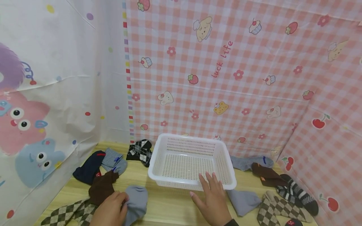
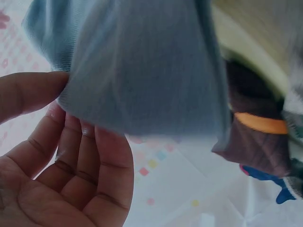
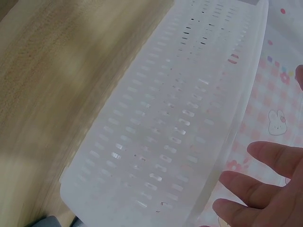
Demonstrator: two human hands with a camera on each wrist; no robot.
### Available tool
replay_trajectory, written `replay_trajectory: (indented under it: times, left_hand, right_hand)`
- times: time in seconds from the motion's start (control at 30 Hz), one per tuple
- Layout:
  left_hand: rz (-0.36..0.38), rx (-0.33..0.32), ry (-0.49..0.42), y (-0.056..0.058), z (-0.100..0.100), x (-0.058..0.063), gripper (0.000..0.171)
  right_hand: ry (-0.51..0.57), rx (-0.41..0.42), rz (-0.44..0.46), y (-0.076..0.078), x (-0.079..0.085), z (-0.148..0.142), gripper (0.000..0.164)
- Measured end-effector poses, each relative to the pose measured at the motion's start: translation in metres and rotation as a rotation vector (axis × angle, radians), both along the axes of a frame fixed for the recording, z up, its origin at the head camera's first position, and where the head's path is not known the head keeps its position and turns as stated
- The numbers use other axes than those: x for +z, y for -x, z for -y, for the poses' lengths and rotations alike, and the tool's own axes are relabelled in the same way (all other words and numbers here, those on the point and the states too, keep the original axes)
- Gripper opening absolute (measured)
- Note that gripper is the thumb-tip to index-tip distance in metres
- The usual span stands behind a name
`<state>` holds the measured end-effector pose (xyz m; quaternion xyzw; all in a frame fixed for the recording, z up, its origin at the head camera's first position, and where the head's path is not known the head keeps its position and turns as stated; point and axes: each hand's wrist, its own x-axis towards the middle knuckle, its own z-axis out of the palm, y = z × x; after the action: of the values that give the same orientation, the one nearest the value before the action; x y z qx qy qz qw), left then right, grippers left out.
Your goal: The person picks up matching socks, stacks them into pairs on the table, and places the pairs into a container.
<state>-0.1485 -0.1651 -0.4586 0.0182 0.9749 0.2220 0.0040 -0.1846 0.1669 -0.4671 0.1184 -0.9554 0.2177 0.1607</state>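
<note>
In the head view my left hand (image 1: 109, 209) is at the lower left, pinching a light grey sock (image 1: 137, 201) between thumb and fingers. The left wrist view shows the sock's fabric (image 2: 147, 71) hanging from that pinch, its lower edge blurred. A white plastic basket (image 1: 169, 181) with slotted walls stands at the middle, with nothing inside. My right hand (image 1: 212, 201) reaches over its front rim with the fingers spread and holds nothing. In the right wrist view the basket's slotted side (image 3: 156, 118) fills the middle, fingertips close to its rim.
On the left lie a navy sock (image 1: 88, 168), a blue-grey sock (image 1: 114, 160), a brown sock (image 1: 101, 186), a checkered sock (image 1: 66, 213) and a black argyle sock (image 1: 139, 150). Another grey sock (image 1: 244, 201) and several patterned ones lie right. Printed cloths (image 1: 181, 69) enclose the table.
</note>
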Motion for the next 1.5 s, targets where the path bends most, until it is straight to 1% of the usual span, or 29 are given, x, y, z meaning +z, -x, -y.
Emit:
replay_trajectory:
  times: [0.13,0.27,0.37,0.5,0.6,0.73,0.8,1.1,1.2,1.37,1.5]
  left_hand:
    - [-0.048,-0.005,-0.009,0.001,-0.003,0.008,0.009]
    - [-0.037,-0.016,-0.014,0.003,-0.005,0.018,0.010]
    - [-0.050,-0.020,-0.009,0.005,-0.007,0.024,0.010]
    - [-0.122,-0.025,0.008,0.004,-0.008,0.032,0.011]
    - [-0.153,-0.027,0.009,0.003,-0.010,0.038,0.012]
    - [-0.169,-0.032,0.009,0.001,-0.016,0.046,0.012]
    - [-0.188,-0.038,0.016,0.000,-0.020,0.049,0.012]
    - [-0.268,-0.080,0.008,-0.004,-0.039,0.060,0.014]
    - [-0.271,-0.089,0.003,-0.003,-0.044,0.062,0.014]
    - [-0.242,-0.109,-0.012,-0.004,-0.050,0.067,0.014]
    - [-0.261,-0.131,-0.027,-0.005,-0.055,0.071,0.015]
  right_hand:
    - [-0.013,0.013,-0.035,-0.002,0.000,0.000,0.070]
    - [-0.022,0.020,-0.055,-0.002,-0.001,0.000,0.069]
    - [-0.026,0.023,-0.066,-0.003,-0.001,0.000,0.069]
    - [-0.027,0.029,-0.065,-0.003,-0.001,0.002,0.069]
    - [-0.020,0.035,-0.047,-0.004,0.000,0.004,0.070]
    - [-0.006,0.042,-0.034,-0.006,0.003,0.006,0.071]
    - [-0.003,0.044,-0.035,-0.006,0.004,0.006,0.071]
    - [0.000,0.062,-0.082,-0.010,0.008,0.011,0.067]
    - [0.009,0.078,-0.103,-0.011,0.010,0.013,0.065]
    - [0.038,0.132,-0.165,-0.013,0.011,0.018,0.062]
    - [0.052,0.190,-0.235,-0.014,0.010,0.021,0.056]
